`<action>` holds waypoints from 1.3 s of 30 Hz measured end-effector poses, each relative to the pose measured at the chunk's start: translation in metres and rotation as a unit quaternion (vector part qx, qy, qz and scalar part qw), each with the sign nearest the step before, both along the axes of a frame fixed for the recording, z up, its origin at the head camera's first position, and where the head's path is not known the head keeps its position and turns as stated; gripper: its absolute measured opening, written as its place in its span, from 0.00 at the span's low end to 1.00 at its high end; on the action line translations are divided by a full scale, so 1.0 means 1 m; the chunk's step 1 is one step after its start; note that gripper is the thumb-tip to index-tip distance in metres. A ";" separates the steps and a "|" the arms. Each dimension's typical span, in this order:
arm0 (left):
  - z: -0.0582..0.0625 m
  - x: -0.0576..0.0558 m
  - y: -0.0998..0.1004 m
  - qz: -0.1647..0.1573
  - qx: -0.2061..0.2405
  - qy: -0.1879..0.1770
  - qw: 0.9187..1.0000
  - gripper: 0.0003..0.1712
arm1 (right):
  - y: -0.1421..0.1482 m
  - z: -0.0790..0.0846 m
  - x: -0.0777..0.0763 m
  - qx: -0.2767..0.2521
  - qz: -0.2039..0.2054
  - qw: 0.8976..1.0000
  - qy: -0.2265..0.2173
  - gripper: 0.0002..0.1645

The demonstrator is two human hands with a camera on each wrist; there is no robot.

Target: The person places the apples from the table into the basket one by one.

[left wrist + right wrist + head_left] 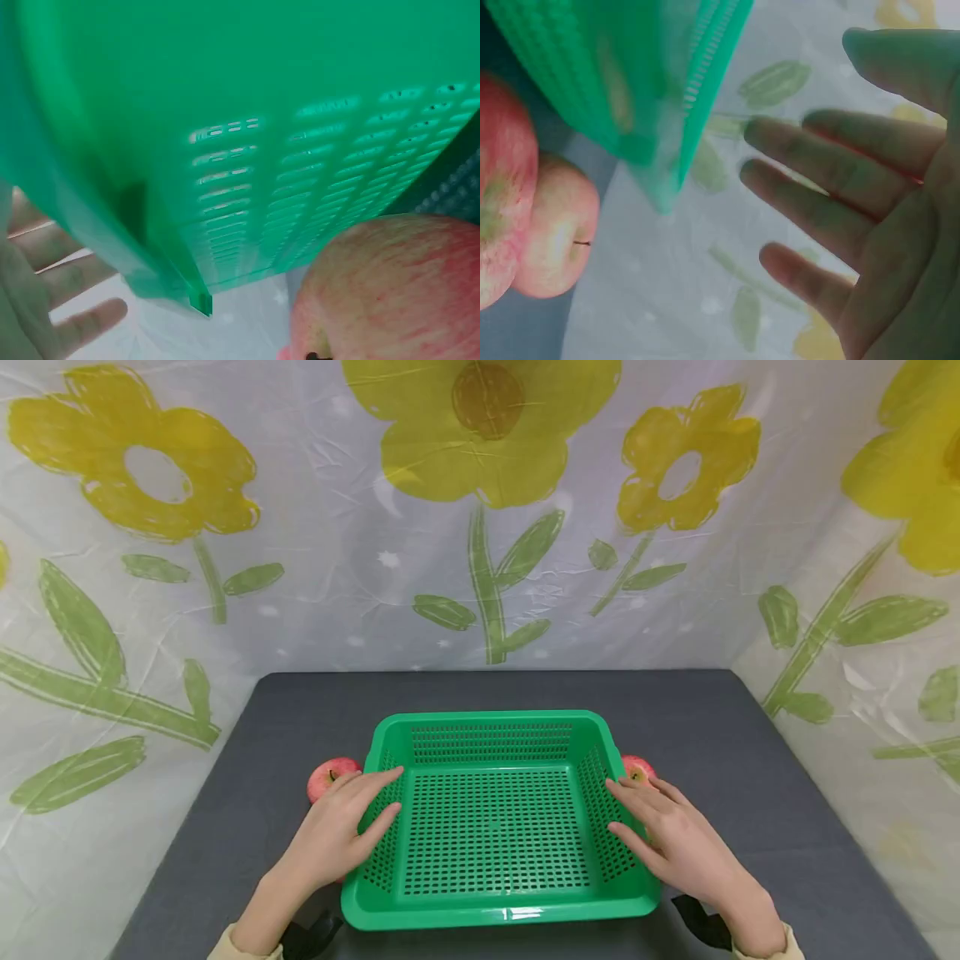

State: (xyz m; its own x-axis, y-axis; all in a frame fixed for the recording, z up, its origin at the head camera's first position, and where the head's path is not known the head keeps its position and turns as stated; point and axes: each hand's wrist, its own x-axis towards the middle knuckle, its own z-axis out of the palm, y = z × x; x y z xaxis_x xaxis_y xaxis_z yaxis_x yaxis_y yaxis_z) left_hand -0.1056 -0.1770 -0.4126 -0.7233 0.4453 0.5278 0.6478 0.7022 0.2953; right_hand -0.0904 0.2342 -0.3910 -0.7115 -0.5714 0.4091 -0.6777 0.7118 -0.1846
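A green plastic basket (495,910) with slotted walls and floor sits in the middle of the dark table, nothing inside it. Over its left rim spreads my left hand (341,827), fingers extended and thumb apart. My right hand (675,839) hovers likewise at the right rim, fingers straight. In the right wrist view the fingers (817,165) stand apart from the basket wall (562,82). One red apple (328,777) lies left of the basket, partly behind the left hand. Another apple (637,768) shows beyond the right hand, partly hidden by the basket.
Two apples side by side, the nearer red one (502,202) and a paler one (555,232), show by the basket in the right wrist view. The grey tabletop (247,827) meets a white curtain (322,568) with yellow flowers at the back and sides.
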 end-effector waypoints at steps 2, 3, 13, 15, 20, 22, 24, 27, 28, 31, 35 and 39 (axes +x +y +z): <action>-0.001 0.003 -0.002 0.005 0.025 0.008 1.000 0.24 | -0.003 0.001 0.005 -0.011 0.018 1.000 0.012 0.26; -0.001 0.004 -0.004 0.011 0.036 0.008 0.999 0.23 | -0.005 0.001 0.008 -0.017 0.027 0.999 0.015 0.24; -0.016 0.022 -0.027 0.087 0.155 -0.053 0.983 0.27 | -0.024 -0.012 0.034 -0.032 0.074 0.997 0.009 0.29; -0.021 0.024 -0.034 0.094 0.164 -0.069 0.980 0.31 | -0.026 -0.017 0.039 -0.024 0.072 0.997 -0.022 0.33; -0.036 0.031 -0.046 0.099 0.149 -0.111 0.978 0.44 | -0.028 -0.027 0.048 -0.004 0.073 0.993 -0.089 0.37; -0.041 0.035 -0.049 0.098 0.139 -0.131 0.977 0.47 | -0.028 -0.030 0.050 -0.001 0.078 0.992 -0.100 0.37; -0.045 0.039 -0.050 0.105 0.129 -0.164 0.972 0.49 | -0.029 -0.031 0.050 -0.001 0.085 0.991 -0.105 0.36; -0.052 0.044 -0.050 0.123 0.106 -0.206 0.965 0.52 | -0.029 -0.033 0.051 -0.001 0.093 0.990 -0.103 0.34; -0.054 0.045 -0.049 0.127 0.100 -0.215 0.963 0.54 | -0.030 -0.034 0.051 0.001 0.094 0.990 -0.108 0.33; -0.060 0.046 -0.046 0.128 0.085 -0.227 0.962 0.56 | -0.031 -0.035 0.050 -0.001 0.108 0.989 -0.103 0.31; -0.066 0.045 -0.043 0.118 0.089 -0.232 0.961 0.60 | -0.032 -0.035 0.049 -0.003 0.128 0.987 -0.095 0.27; -0.073 0.043 -0.040 0.122 0.083 -0.219 0.964 0.59 | -0.031 -0.036 0.049 -0.009 0.144 0.985 -0.089 0.23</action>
State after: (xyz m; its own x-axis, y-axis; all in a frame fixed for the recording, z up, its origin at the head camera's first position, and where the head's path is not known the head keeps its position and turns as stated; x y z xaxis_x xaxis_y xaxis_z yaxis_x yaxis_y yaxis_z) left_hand -0.0623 -0.2168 -0.4854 -0.9659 0.1687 0.1964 0.2559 0.7380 0.6244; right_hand -0.0412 0.2027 -0.4270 -0.5820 -0.7540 0.3044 -0.8069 0.4894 -0.3307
